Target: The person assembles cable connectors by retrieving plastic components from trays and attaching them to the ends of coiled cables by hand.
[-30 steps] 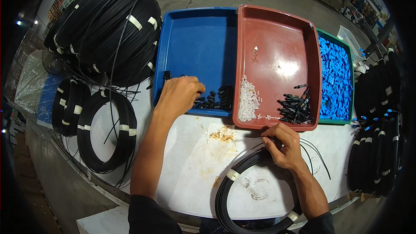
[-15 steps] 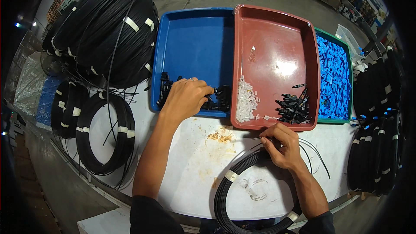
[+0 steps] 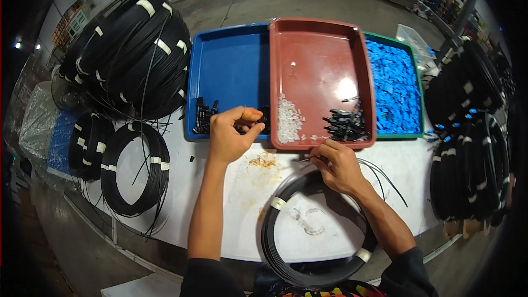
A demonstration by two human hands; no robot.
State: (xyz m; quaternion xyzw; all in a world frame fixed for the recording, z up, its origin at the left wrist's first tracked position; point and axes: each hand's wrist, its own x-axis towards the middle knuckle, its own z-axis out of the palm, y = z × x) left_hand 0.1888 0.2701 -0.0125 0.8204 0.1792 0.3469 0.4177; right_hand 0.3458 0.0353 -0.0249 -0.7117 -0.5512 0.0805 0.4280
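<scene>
Turned since the earlier frame, left hand (image 3: 230, 136) curls, fingertips close, grip unclear, black parts (image 3: 202, 120) left of them, while right hand (image 3: 339, 168) pinches a cable (image 3: 304, 160), no fitting visible, taped coil (image 3: 268, 236) below.

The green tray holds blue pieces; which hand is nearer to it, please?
Right: the right hand is left of the green tray, nearer the person; the left hand is farther left, partly over the blue tray.
</scene>
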